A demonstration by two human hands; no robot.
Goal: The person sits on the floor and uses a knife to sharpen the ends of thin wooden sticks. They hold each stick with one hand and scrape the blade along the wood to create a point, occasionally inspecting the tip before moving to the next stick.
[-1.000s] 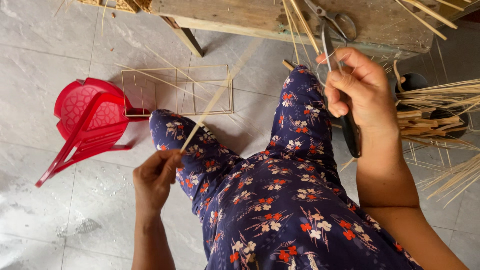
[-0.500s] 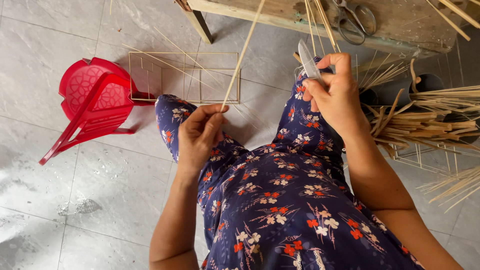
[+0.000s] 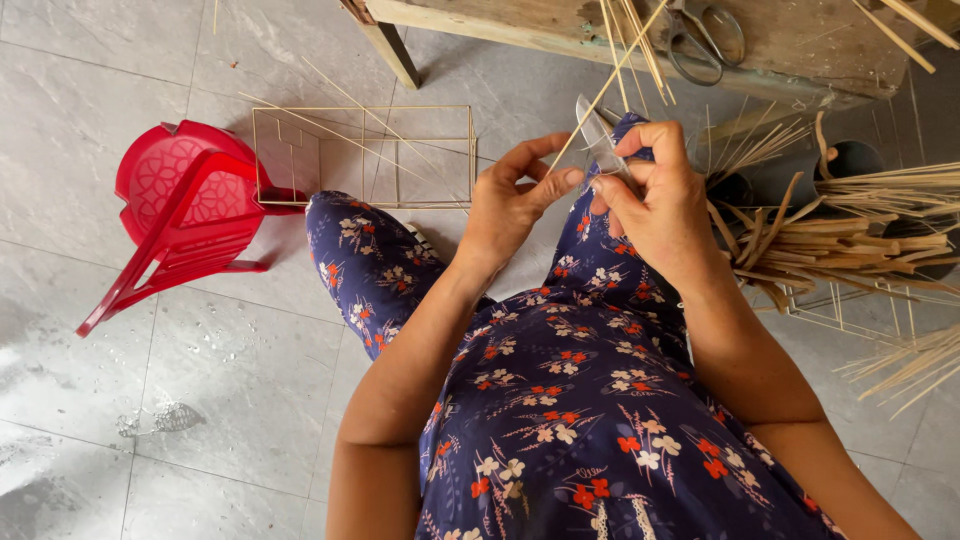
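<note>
1. Since half a second ago, both hands have drawn together above the lap: the left hand (image 3: 515, 200) has risen from the knee to meet the right hand (image 3: 655, 195) at upper centre of the frame.
2. Right hand is clamped around a knife (image 3: 598, 135), its grey blade poking up past the knuckles. Left hand pinches a thin bamboo stick (image 3: 610, 85) with thumb and fingers closed on its lower end; the stick runs up and right toward the top edge.
3. Blade and stick meet just beside the left thumb tip. A slip along the slick stick could carry the edge into that thumb, or the thin stick could snap under pressure.
4. Beneath lies a floral blue dress (image 3: 560, 400). Further out, at upper left, a thin-stick frame (image 3: 365, 155) lies on the tiled floor (image 3: 120, 420), touching an overturned red plastic stool (image 3: 180, 220). A pile of bamboo strips (image 3: 850, 235) sits at right.
5. At the top edge, a wooden bench (image 3: 560, 25) carries scissors (image 3: 705, 40); it is cut off.
6. The knife handle is hidden inside the fist, and the exact contact point of the blade is hard to make out.
</note>
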